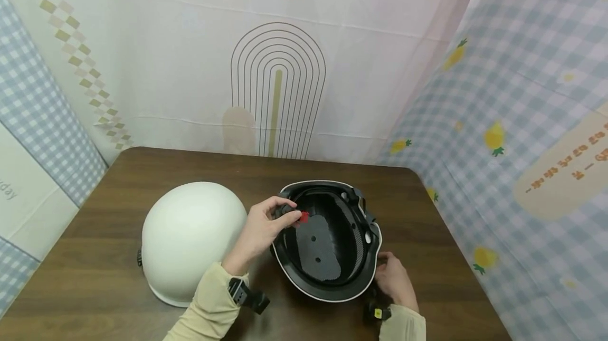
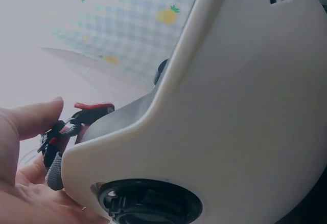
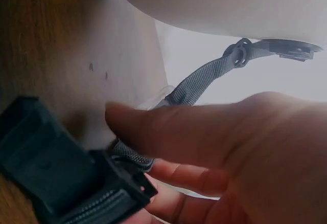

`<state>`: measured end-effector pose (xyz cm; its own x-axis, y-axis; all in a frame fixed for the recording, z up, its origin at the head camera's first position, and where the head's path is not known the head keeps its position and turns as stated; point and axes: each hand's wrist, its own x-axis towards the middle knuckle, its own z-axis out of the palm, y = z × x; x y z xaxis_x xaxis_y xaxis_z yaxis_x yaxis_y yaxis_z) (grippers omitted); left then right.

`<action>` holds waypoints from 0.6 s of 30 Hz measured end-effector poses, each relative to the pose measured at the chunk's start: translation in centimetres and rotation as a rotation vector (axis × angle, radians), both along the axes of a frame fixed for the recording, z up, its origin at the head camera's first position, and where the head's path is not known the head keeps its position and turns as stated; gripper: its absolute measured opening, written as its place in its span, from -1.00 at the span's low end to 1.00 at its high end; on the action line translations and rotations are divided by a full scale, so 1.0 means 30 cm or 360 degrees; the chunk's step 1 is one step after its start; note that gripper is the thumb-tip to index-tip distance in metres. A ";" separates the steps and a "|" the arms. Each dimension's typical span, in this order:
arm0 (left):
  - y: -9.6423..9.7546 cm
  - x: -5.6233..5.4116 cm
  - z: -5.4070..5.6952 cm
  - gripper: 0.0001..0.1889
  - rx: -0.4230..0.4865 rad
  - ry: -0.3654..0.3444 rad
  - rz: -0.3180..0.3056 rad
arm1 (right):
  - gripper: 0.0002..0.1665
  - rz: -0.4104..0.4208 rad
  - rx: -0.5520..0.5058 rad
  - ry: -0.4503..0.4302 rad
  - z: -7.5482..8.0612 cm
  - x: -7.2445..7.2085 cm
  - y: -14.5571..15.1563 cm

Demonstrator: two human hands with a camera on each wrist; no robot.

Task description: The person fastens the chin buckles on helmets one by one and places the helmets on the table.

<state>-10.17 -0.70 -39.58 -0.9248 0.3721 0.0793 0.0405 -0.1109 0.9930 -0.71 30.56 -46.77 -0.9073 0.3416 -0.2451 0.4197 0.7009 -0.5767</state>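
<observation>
A white helmet with a black inner shell (image 1: pixel 328 246) lies upside down on the table. My left hand (image 1: pixel 261 227) is at its left rim and pinches a black buckle with a red tab (image 1: pixel 304 217). In the left wrist view, thumb and fingers reach around this buckle (image 2: pixel 87 114) beside the white shell (image 2: pixel 245 101). At the lower right of the helmet, my right hand (image 1: pixel 394 280) holds a grey webbing strap (image 3: pixel 204 81) between thumb and fingers. A black plastic buckle piece (image 3: pixel 56 157) hangs near those fingers; the helmet partly hides the fingertips in the head view.
A second white helmet (image 1: pixel 190 235) stands dome up to the left, close to my left forearm, with a small black part (image 1: pixel 139 257) on its side. Both lie on a dark wooden table (image 1: pixel 85 277). Patterned cloth (image 1: pixel 499 93) hangs around the back and sides.
</observation>
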 end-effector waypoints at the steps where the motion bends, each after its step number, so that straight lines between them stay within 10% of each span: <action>1: 0.000 0.001 0.000 -0.69 0.0007 0.0000 -0.0005 | -0.46 -0.0007 -0.0002 -0.0005 -0.002 -0.002 -0.001; 12: 0.004 0.001 0.003 -0.71 0.0061 -0.0047 -0.0003 | -0.63 -0.0140 -0.0015 0.0102 0.048 0.006 0.017; 18: 0.007 0.001 0.003 -0.70 0.0102 -0.0036 -0.0018 | -0.45 -0.0480 -0.0483 0.0426 0.121 0.030 0.020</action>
<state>-10.13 -0.48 -39.48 -0.9223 0.3775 0.0824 0.0164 -0.1747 0.9845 0.20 31.16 -43.15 -0.8237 0.5479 -0.1463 0.3874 0.3552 -0.8508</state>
